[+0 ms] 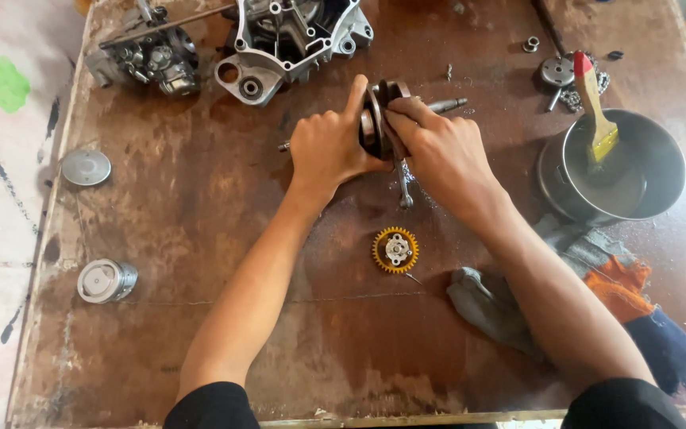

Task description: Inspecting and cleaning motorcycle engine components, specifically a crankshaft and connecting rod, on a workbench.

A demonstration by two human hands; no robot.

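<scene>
On the brown worn tabletop (200,206) both hands hold a metal crankshaft (380,94) with round dark webs and shaft ends sticking out left and right. My left hand (329,147) grips its left side, thumb up against the web. My right hand (438,151) covers its right side, fingers laid over the top. A thin connecting rod (403,187) hangs down below the hands. A yellow gear (395,250) with a metal hub lies flat just below.
An engine crankcase half (291,40) and a carburettor-like part (148,56) lie at the back left. A piston (106,280) and a round metal cap (86,168) sit at the left edge. A metal bowl (621,163) holding a brush (597,111), small parts (557,73), and rags (589,290) are on the right.
</scene>
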